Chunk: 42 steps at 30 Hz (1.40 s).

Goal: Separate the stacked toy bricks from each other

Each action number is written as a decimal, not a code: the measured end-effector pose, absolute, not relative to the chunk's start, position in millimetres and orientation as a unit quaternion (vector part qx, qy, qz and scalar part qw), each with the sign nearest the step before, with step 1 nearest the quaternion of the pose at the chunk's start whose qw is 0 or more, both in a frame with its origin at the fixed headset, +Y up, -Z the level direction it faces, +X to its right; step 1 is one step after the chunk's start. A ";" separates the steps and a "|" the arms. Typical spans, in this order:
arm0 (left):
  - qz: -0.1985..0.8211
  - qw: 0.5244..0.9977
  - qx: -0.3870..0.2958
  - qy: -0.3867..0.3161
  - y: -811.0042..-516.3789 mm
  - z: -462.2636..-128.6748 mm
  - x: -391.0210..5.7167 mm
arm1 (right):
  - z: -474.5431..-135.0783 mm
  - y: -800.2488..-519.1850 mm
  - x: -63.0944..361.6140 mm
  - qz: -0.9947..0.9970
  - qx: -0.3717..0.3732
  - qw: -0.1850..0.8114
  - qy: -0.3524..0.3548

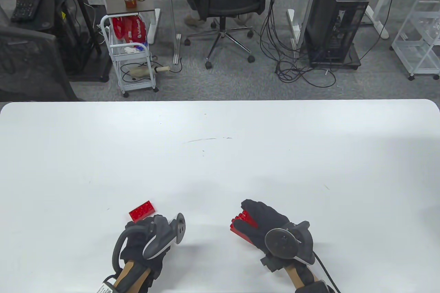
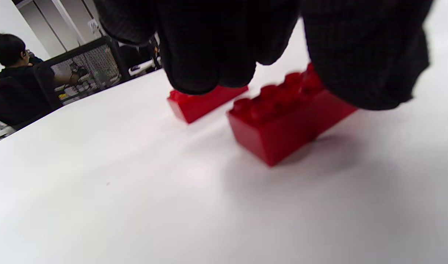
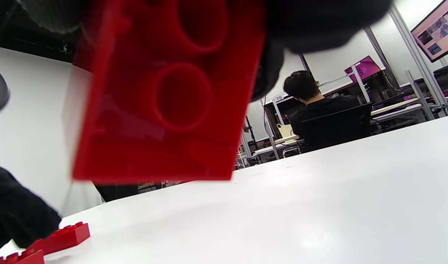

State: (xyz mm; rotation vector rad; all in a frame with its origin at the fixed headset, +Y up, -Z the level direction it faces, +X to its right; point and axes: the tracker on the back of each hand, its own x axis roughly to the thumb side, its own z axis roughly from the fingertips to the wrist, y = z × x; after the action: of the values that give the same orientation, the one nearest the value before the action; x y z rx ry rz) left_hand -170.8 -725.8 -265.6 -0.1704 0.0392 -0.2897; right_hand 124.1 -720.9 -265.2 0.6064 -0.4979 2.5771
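Already two red bricks lie apart on the worktop (image 1: 220, 155), one more held up

Right hand (image 1: 264, 224) grips a red brick (image 1: 242, 222) above the worktop; set it down apart from the near brick (image 2: 282, 121) and far brick (image 2: 203, 102) under the left hand (image 1: 144, 238), whose fingers (image 2: 209, 47) seem just to touch

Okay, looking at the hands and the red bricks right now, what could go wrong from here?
1. The right hand holds a red brick up off the table; the right wrist view shows its hollow underside, so a loose grip might drop it.
2. Two separated bricks lie right under the left hand, whose fingertips hang just over them, so a careless move could knock them together or away.
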 end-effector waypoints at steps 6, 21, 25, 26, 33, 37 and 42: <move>-0.021 0.992 0.060 -0.108 -702.6 -243.5 -158.2 | -260.5 -719.9 114.7 0.927 0.236 0.246 -0.155; 0.251 0.925 -0.012 -0.286 -708.6 -236.6 -142.7 | -241.9 -721.0 79.6 0.903 0.325 0.268 -0.089; 0.281 0.914 -0.035 -0.291 -712.3 -239.4 -141.9 | -242.4 -721.9 78.9 0.904 0.326 0.263 -0.087; 0.284 0.911 -0.044 -0.295 -712.9 -240.4 -141.5 | -242.5 -721.6 78.8 0.905 0.326 0.261 -0.087; 0.290 0.917 -0.043 -0.270 -712.0 -237.4 -138.8 | -240.5 -722.4 74.0 0.910 0.328 0.240 -0.084; 0.276 0.927 -0.010 -0.253 -711.8 -230.3 -131.8 | -240.3 -722.7 73.4 0.909 0.328 0.242 -0.082; 0.277 0.929 0.025 -0.243 -711.2 -222.3 -126.8 | -237.2 -721.2 72.1 0.909 0.325 0.236 -0.109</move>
State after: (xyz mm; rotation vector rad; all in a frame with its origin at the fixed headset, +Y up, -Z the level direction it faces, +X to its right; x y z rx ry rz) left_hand -126.8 -711.2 -222.3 0.0515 -0.4982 0.5665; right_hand 72.1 -721.2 -237.2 0.8923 -0.2977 2.4927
